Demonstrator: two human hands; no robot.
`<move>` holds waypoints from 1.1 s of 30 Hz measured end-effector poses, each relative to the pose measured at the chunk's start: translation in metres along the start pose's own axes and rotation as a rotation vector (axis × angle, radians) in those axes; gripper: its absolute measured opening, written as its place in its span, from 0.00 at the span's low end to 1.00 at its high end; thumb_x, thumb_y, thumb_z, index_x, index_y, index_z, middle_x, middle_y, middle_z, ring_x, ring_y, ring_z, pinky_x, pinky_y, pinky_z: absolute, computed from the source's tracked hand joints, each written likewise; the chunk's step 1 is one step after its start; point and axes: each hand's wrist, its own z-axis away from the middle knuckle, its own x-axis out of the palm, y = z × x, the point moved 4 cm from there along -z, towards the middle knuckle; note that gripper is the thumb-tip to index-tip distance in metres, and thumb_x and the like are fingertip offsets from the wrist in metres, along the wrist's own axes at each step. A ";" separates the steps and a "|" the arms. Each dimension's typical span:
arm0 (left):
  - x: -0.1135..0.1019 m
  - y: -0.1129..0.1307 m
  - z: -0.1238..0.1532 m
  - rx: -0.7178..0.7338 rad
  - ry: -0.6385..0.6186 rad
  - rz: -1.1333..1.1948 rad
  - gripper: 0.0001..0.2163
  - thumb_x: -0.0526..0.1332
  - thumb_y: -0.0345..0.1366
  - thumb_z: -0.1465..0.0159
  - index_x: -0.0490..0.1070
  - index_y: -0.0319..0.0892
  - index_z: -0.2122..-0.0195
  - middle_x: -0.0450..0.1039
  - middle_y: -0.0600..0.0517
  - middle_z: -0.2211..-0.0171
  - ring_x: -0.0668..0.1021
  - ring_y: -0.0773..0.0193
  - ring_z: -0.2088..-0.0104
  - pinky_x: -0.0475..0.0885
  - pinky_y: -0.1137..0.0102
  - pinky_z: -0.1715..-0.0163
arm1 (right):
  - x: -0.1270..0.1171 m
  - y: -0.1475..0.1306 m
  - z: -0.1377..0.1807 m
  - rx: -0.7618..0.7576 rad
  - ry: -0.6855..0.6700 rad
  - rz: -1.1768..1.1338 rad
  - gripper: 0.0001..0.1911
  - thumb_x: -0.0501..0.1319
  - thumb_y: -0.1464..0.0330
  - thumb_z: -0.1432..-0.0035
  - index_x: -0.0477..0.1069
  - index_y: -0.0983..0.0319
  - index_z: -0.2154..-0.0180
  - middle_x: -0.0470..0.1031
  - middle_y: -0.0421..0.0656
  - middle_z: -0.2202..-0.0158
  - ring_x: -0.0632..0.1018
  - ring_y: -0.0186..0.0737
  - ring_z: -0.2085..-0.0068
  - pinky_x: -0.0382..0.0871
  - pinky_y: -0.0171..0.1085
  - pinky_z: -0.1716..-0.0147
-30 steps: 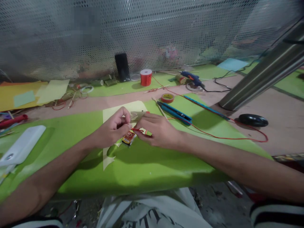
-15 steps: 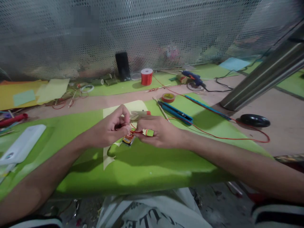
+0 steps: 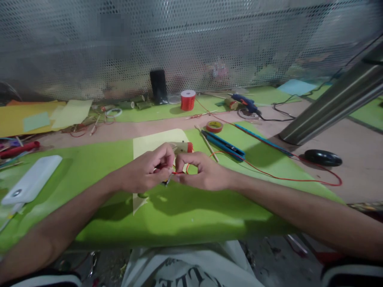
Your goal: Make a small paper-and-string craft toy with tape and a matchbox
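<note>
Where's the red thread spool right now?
Head view: the red thread spool stands at the back, near centre, just right of the black phone and left of the blue glue gun.

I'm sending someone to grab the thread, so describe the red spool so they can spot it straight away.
Look along the perforated metal screen at the back. At its foot, on the far green sheet, just right of the black phone propped upright, stands the red thread spool. It is the only upright red cylinder with a white top; the tape roll nearer lies flat.
</note>
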 end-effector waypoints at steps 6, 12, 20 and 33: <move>0.001 0.004 0.001 -0.001 -0.061 0.039 0.05 0.55 0.34 0.34 0.57 0.45 0.64 0.60 0.57 0.72 0.62 0.69 0.75 0.57 0.74 0.77 | 0.000 -0.002 0.000 -0.055 -0.073 0.019 0.09 0.60 0.71 0.46 0.61 0.61 0.74 0.67 0.35 0.75 0.65 0.31 0.72 0.61 0.33 0.70; -0.007 0.005 0.000 0.031 -0.089 0.057 0.07 0.57 0.34 0.36 0.56 0.45 0.65 0.58 0.58 0.72 0.62 0.70 0.75 0.58 0.75 0.76 | -0.001 -0.005 -0.003 -0.114 -0.072 0.056 0.08 0.59 0.72 0.44 0.61 0.61 0.74 0.65 0.35 0.75 0.64 0.30 0.72 0.60 0.32 0.69; -0.002 -0.002 -0.001 -0.014 -0.107 0.083 0.07 0.57 0.34 0.36 0.56 0.44 0.64 0.59 0.58 0.72 0.61 0.71 0.75 0.58 0.75 0.77 | 0.002 -0.001 0.000 -0.132 -0.054 0.103 0.08 0.60 0.69 0.41 0.63 0.61 0.72 0.69 0.38 0.71 0.68 0.32 0.69 0.64 0.34 0.67; 0.000 -0.002 -0.001 -0.020 -0.040 0.046 0.06 0.57 0.32 0.38 0.57 0.44 0.66 0.59 0.58 0.72 0.61 0.71 0.75 0.58 0.76 0.77 | 0.004 0.002 0.000 -0.085 -0.013 0.084 0.04 0.59 0.69 0.42 0.66 0.62 0.69 0.73 0.41 0.69 0.72 0.34 0.67 0.67 0.35 0.64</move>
